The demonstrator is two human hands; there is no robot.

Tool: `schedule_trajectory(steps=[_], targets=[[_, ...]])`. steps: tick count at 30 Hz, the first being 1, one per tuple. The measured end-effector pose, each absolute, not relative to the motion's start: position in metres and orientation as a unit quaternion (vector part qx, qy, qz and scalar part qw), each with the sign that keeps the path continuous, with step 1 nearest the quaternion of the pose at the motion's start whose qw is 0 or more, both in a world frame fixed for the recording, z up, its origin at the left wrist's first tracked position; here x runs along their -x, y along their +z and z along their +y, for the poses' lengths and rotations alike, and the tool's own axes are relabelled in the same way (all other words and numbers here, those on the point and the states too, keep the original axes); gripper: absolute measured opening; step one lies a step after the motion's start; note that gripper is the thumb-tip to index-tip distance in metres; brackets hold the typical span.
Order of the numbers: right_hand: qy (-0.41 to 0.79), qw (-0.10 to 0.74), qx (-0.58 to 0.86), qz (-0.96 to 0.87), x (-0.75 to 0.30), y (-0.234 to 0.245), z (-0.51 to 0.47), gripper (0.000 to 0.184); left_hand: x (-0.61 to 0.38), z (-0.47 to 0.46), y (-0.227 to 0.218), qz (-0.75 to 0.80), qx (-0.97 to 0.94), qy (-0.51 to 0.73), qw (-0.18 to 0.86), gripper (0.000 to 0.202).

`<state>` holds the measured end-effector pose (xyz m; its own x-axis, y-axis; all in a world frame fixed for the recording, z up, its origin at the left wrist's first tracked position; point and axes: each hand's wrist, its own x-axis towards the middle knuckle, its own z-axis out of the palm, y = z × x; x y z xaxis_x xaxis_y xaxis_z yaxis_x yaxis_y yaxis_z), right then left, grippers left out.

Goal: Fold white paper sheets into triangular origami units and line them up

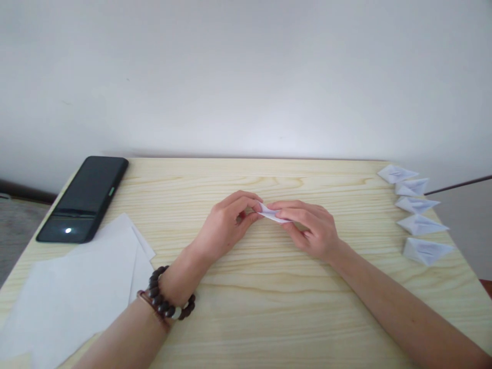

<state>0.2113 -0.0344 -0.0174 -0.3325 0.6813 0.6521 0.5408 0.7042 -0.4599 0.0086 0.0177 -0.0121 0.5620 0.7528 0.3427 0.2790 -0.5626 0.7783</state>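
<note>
A small folded white paper piece (272,213) is pinched between both my hands just above the middle of the light wooden table (269,318). My left hand (226,223), with a dark bead bracelet on its wrist, has fingers closed on the paper's left end. My right hand (311,228) has thumb and fingers closed along its right side. Most of the paper is hidden by my fingers.
A black phone (85,199) lies at the table's far left corner. Loose white paper sheets (77,292) cover the near left. Several folded paper boats (417,218) sit in a row along the right edge. A pale wall stands behind.
</note>
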Motion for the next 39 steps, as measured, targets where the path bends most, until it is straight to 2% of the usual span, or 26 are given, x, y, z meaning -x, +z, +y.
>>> schedule_trajectory(steps=[4, 10, 14, 19, 23, 31, 34, 39], targets=[[0.088, 0.437, 0.414, -0.793, -0.211, -0.017, -0.037, 0.021, -0.009, 0.018, -0.008, 0.321, -0.821, 0.332, 0.337, 0.009], [0.067, 0.436, 0.516, -0.735, -0.209, -0.015, -0.037, 0.005, -0.009, 0.016, -0.009, 0.373, -0.788, 0.355, 0.336, 0.009], [0.078, 0.436, 0.551, -0.707, -0.210, -0.016, -0.036, 0.007, -0.010, 0.015, -0.009, 0.405, -0.742, 0.380, 0.375, 0.024], [0.102, 0.435, 0.557, -0.700, -0.211, -0.016, -0.036, 0.009, -0.012, 0.015, -0.005, 0.407, -0.744, 0.363, 0.386, 0.012], [0.169, 0.428, 0.569, -0.681, -0.209, -0.014, -0.035, 0.011, -0.013, 0.013, -0.005, 0.415, -0.726, 0.385, 0.391, 0.007], [0.282, 0.443, 0.589, -0.614, -0.210, -0.016, -0.034, 0.015, -0.010, 0.010, -0.008, 0.380, -0.762, 0.380, 0.360, 0.010], [0.292, 0.450, 0.592, -0.601, -0.211, -0.018, -0.033, 0.016, -0.010, 0.011, -0.004, 0.380, -0.753, 0.363, 0.397, 0.018], [0.258, 0.436, 0.596, -0.623, -0.211, -0.016, -0.033, 0.015, -0.011, 0.015, 0.000, 0.402, -0.670, 0.345, 0.520, 0.026]])
